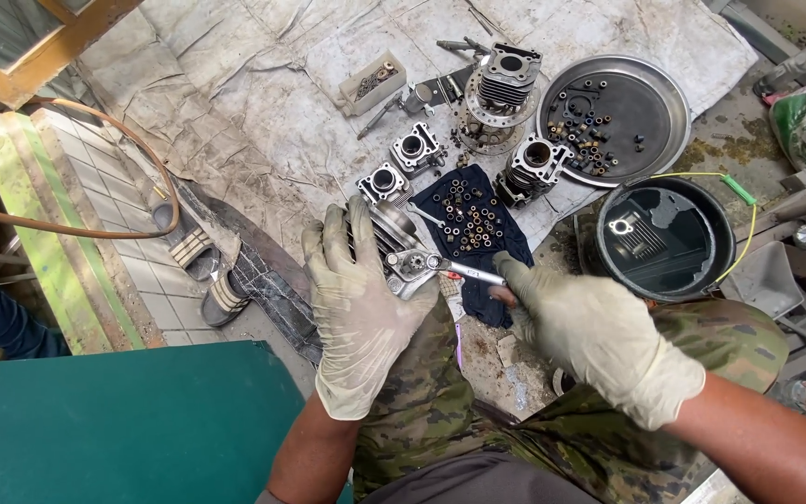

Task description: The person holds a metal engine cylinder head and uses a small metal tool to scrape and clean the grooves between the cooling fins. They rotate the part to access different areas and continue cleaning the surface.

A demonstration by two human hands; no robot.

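A grey cloth point(263, 103) is lying over the ground, carrying a round metal tray point(669, 89) of small nuts and a small pale box point(372, 82) of hardware. The left hand point(361, 308) is wrapping closed around a finned grey engine part point(398, 247) over the knee, while the right hand point(599, 336) is gripping a wrench point(464, 271) tight, its head sitting on that part.

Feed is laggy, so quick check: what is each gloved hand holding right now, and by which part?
The left hand grips a finned metal engine part, its fingers over the finned body. The right hand holds a slim metal wrench by its handle end.
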